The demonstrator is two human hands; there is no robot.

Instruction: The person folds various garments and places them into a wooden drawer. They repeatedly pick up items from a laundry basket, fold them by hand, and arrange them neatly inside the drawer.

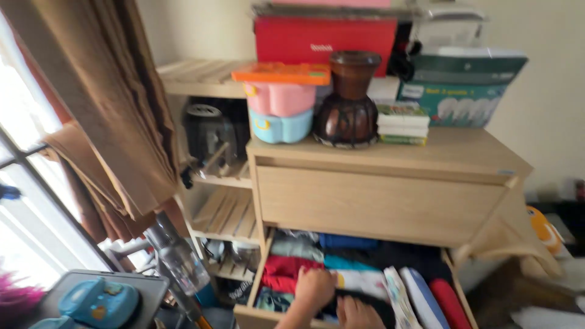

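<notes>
Both hands are down in the open bottom drawer (259, 315) of a light wooden chest (384, 201), among folded clothes (359, 281) packed in rows. The left hand (314, 286) lies knuckles up near the drawer's front left corner, fingers curled onto a red folded piece (283, 271). The right hand (358, 314) sits just beside it at the front edge, pressed on dark cloth; whether either hand grips anything, I cannot tell. On the chest's top, toward its left edge, stand a brown vase (348, 100) and pink-and-blue stacked tubs (280, 113), with a red box (323, 39) behind. A brown curtain (109, 103) hangs at left.
</notes>
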